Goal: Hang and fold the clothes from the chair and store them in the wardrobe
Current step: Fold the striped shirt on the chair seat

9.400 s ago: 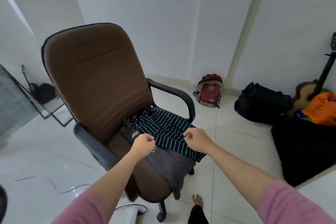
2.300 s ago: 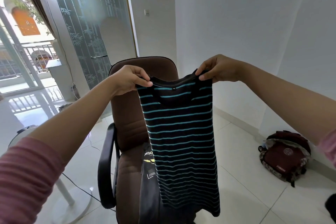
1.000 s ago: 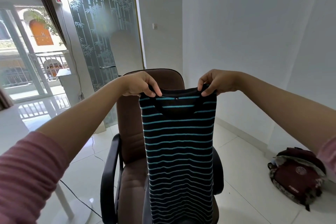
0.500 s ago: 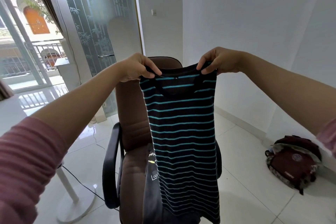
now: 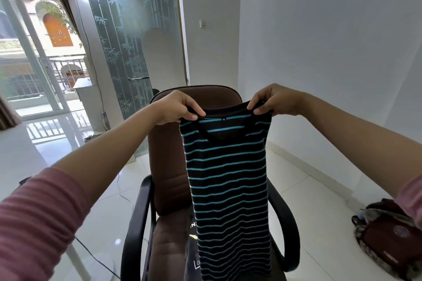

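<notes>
Two hands hold up a striped shirt [image 5: 228, 180] by its top. The left hand [image 5: 177, 107] pinches the left shoulder of the shirt, with the thumb and fingers curled on the cloth. The right hand [image 5: 275, 100] pinches the right shoulder the same way. The shirt is dark with thin blue lines. It hangs down long and narrow in front of the brown chair [image 5: 169, 166]. A small white tag shows inside the neck.

On the chair seat, behind the shirt, lies a dark cloth [image 5: 190, 255] with some print on it. It may be another shirt, but most of it is hidden.

A red bag [image 5: 386, 242] sits on the white floor [image 5: 319, 223] to the right, by the wall.
</notes>
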`<state>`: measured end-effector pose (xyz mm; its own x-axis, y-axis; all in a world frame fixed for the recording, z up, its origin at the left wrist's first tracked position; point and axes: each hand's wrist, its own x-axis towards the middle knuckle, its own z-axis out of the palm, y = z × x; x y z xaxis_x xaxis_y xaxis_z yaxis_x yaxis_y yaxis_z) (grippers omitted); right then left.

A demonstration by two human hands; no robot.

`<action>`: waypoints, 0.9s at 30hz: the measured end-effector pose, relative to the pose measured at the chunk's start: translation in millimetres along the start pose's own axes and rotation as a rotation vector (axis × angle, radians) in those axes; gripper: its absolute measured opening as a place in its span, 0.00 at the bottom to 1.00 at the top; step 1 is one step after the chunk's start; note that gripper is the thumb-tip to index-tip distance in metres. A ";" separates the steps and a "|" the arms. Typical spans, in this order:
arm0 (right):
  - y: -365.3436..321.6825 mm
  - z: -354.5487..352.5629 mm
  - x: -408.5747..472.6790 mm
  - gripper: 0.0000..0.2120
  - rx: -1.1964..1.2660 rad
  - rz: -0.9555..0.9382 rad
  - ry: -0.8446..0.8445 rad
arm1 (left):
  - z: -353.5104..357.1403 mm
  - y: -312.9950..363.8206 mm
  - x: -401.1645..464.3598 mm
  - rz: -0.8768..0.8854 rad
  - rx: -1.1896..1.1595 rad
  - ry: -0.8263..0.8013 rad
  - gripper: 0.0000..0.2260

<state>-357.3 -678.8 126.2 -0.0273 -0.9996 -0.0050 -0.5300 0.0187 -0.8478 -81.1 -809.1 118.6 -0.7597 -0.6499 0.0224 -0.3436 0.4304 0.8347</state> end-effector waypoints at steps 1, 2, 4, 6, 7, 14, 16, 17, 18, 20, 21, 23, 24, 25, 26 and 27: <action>2.3 -1.2 13.6 0.11 -0.005 -0.005 0.006 | -5.3 -3.6 10.0 -0.008 0.013 0.009 0.12; 4.0 -2.5 26.3 0.11 -0.004 -0.011 0.012 | -10.9 -6.5 19.7 -0.015 0.027 0.016 0.11; 6.1 -5.8 49.2 0.11 0.010 -0.023 0.037 | -23.2 -11.2 38.7 -0.028 0.048 0.030 0.11; 6.0 -9.2 67.7 0.11 0.018 -0.040 0.069 | -34.9 -14.1 55.2 -0.027 0.058 0.058 0.11; 5.7 -10.9 75.8 0.11 0.018 -0.047 0.081 | -39.7 -14.4 62.1 -0.023 0.058 0.075 0.11; 2.4 -16.4 100.1 0.11 0.014 -0.069 0.113 | -56.1 -14.0 83.3 0.020 0.050 0.121 0.13; 3.5 -15.1 99.1 0.11 0.008 -0.067 0.102 | -56.7 -16.2 81.5 0.016 0.040 0.112 0.15; 5.0 -13.7 97.1 0.11 0.001 -0.066 0.093 | -55.6 -16.9 78.5 0.013 0.046 0.102 0.15; 7.2 -11.8 94.0 0.11 -0.003 -0.065 0.083 | -53.5 -17.4 74.2 0.009 0.058 0.089 0.15; 13.6 -5.7 84.2 0.11 0.009 -0.062 0.054 | -46.2 -19.6 62.5 -0.005 0.075 0.057 0.14; 17.2 -1.4 77.1 0.12 0.018 -0.059 0.038 | -40.7 -21.7 55.0 -0.017 0.080 0.041 0.14; 27.5 9.0 60.6 0.11 0.026 -0.045 0.006 | -25.0 -26.6 36.2 -0.042 0.089 0.016 0.13; 34.3 15.1 51.5 0.11 0.030 -0.035 -0.012 | -15.3 -29.5 25.3 -0.054 0.094 0.006 0.13; 41.4 22.2 40.9 0.12 0.033 -0.023 -0.030 | -4.2 -32.3 13.6 -0.067 0.101 -0.003 0.12; 48.7 29.9 29.7 0.12 0.036 -0.011 -0.051 | 7.6 -35.2 1.0 -0.081 0.110 -0.012 0.12; 56.1 38.2 17.5 0.12 0.042 0.000 -0.071 | 20.0 -38.1 -12.3 -0.096 0.116 -0.025 0.11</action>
<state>-355.1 -696.0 58.4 0.0335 -0.9986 -0.0409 -0.4936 0.0190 -0.8695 -69.7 -805.0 75.5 -0.7338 -0.6759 -0.0693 -0.4752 0.4376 0.7633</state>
